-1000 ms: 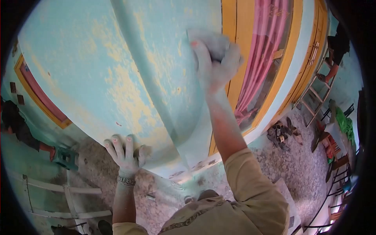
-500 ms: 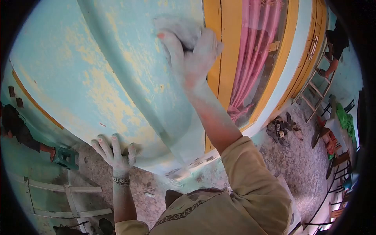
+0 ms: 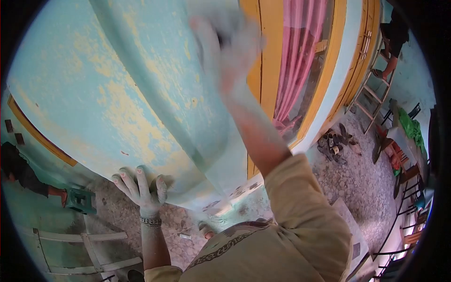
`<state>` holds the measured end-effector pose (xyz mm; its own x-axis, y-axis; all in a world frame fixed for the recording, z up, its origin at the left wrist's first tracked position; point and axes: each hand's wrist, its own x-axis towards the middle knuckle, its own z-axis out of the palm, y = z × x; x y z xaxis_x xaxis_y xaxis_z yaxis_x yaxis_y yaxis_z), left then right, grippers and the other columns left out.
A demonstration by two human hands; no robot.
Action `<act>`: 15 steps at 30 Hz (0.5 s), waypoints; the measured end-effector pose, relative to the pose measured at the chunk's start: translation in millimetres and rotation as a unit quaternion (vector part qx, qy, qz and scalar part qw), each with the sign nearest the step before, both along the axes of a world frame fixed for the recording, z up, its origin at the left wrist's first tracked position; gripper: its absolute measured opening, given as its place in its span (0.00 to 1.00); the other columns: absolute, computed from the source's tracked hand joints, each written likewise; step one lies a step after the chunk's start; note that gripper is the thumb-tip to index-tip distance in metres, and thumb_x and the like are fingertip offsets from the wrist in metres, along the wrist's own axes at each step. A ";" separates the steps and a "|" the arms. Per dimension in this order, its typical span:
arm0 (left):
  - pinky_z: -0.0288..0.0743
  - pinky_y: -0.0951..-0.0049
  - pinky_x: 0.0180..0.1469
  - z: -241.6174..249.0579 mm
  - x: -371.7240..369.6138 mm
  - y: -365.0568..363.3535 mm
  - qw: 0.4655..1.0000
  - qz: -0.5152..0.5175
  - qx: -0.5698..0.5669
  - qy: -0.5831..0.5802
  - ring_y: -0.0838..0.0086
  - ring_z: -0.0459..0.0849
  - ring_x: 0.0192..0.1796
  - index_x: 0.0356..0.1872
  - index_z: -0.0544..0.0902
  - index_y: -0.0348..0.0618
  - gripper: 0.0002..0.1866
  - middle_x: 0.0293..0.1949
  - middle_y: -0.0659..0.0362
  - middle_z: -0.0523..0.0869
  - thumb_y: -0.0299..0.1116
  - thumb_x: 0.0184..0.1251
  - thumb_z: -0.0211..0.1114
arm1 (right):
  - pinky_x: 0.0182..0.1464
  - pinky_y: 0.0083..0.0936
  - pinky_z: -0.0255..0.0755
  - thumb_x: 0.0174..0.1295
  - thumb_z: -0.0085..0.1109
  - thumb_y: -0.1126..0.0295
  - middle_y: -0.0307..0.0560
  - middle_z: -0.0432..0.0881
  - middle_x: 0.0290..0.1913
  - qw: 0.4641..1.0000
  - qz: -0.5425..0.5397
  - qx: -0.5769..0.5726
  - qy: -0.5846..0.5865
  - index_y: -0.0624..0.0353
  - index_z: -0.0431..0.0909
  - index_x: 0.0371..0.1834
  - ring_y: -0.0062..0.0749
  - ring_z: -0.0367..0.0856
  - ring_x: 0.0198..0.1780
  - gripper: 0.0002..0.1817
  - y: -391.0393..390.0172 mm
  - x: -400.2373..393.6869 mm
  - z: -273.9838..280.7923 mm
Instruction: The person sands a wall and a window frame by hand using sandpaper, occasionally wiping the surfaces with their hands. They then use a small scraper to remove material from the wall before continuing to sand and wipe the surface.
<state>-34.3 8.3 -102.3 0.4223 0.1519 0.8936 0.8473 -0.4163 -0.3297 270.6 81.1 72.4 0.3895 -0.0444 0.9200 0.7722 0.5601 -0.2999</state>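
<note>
Light blue paint with worn yellow patches covers the wall (image 3: 122, 108) in front of me. My left hand (image 3: 143, 188), coated in pale dust, lies against the lower wall with its fingers spread, holding nothing. High on the wall, beside the orange window frame (image 3: 272, 61), my right hand (image 3: 230, 51) presses a greyish pad (image 3: 218, 14) to the surface. That hand and the pad are smeared by motion, so the pad's exact shape cannot be made out. A pink curtain (image 3: 303, 61) hangs behind the window glass.
A person (image 3: 21, 174) is at the left by a green stool (image 3: 81, 201). Another person (image 3: 394, 42) stands on a ladder (image 3: 371, 94) at the right. Shoes (image 3: 336, 143) lie on the stony floor (image 3: 347, 188). A pale ladder-like frame (image 3: 89, 246) is at the lower left.
My right hand and the pad have moved slightly up along the wall. My left hand stays against the wall, and the whole view has shifted a little.
</note>
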 end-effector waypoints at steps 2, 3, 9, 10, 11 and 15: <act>0.45 0.31 0.72 6.0 3.0 -2.0 1.000 -0.011 0.000 -0.011 0.33 0.44 0.77 0.72 0.65 0.39 0.33 0.76 0.39 0.52 0.46 0.71 0.57 | 0.41 0.35 0.56 0.50 0.75 0.59 0.38 0.76 0.32 0.996 0.036 -0.080 0.018 0.48 0.84 0.31 0.37 0.71 0.35 0.11 -7.5 -4.2 -77.4; 0.45 0.31 0.72 6.5 2.3 -1.5 1.000 -0.010 -0.001 -0.009 0.33 0.44 0.77 0.72 0.65 0.38 0.33 0.76 0.39 0.52 0.46 0.71 0.56 | 0.42 0.35 0.57 0.51 0.75 0.59 0.38 0.76 0.33 0.993 0.060 -0.097 0.032 0.47 0.85 0.33 0.36 0.71 0.36 0.11 -11.8 -7.0 -129.8; 0.45 0.32 0.72 9.8 3.4 -3.3 1.000 -0.021 0.000 -0.009 0.34 0.44 0.77 0.71 0.66 0.38 0.32 0.76 0.39 0.52 0.45 0.72 0.56 | 0.36 0.30 0.59 0.58 0.67 0.65 0.35 0.76 0.26 0.977 -0.130 0.133 -0.103 0.51 0.80 0.21 0.32 0.70 0.29 0.10 -6.6 -1.1 -63.2; 0.45 0.32 0.72 8.6 4.2 -4.1 1.000 -0.026 -0.003 -0.012 0.34 0.44 0.77 0.71 0.66 0.37 0.32 0.76 0.39 0.52 0.45 0.72 0.56 | 0.41 0.34 0.58 0.59 0.66 0.62 0.41 0.73 0.31 0.987 -0.093 0.080 -0.101 0.54 0.78 0.26 0.37 0.67 0.35 0.10 -13.3 -0.4 -18.6; 0.45 0.32 0.72 7.6 4.3 -3.4 1.000 -0.025 -0.006 -0.015 0.34 0.44 0.77 0.71 0.66 0.38 0.32 0.76 0.39 0.52 0.45 0.72 0.56 | 0.47 0.38 0.56 0.59 0.65 0.60 0.46 0.70 0.36 0.993 -0.059 0.025 -0.097 0.57 0.75 0.32 0.42 0.65 0.40 0.13 -20.1 0.3 26.1; 0.44 0.32 0.73 10.5 11.0 -8.9 0.999 -0.018 -0.028 -0.039 0.34 0.43 0.77 0.72 0.66 0.38 0.32 0.76 0.38 0.51 0.45 0.72 0.56 | 0.50 0.41 0.56 0.53 0.72 0.55 0.47 0.72 0.41 0.995 -0.069 -0.013 -0.065 0.57 0.74 0.36 0.46 0.67 0.44 0.21 -13.0 -4.0 28.4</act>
